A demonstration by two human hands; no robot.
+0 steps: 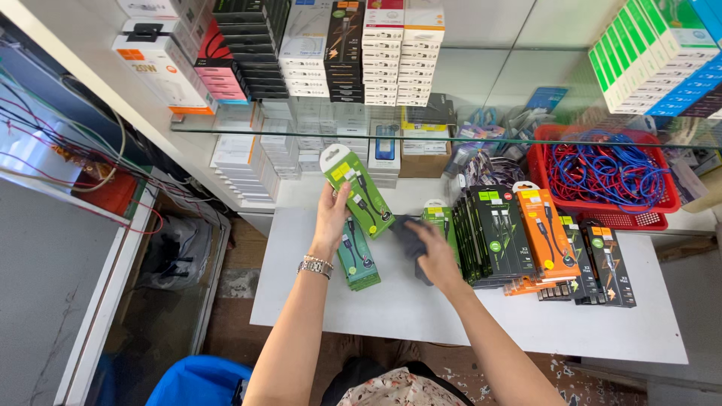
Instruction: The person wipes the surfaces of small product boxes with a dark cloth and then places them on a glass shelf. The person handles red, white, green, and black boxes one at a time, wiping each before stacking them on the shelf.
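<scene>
The left hand (331, 218) grips a green cable package (357, 192) by its lower left edge, holding it tilted above the white counter (421, 312). The right hand (432, 252) is closed on a dark grey cloth (406, 234), which sits just below the lifted package and touches its lower end. Beneath the left hand lies a small stack of green packages (356, 259), flat on the counter. To the right of the cloth stands a row of green and black packages (481, 233), set on edge, with an orange package (545, 229) leaning against them and further black packages (602, 263) beyond. A red basket (605, 177) of blue and red cables rests behind that row. A glass shelf (451, 134) carrying stacked white boxes (391, 53) overhangs the rear of the counter, close above the raised package. A blue bin (199, 380) stands on the floor at lower left.
</scene>
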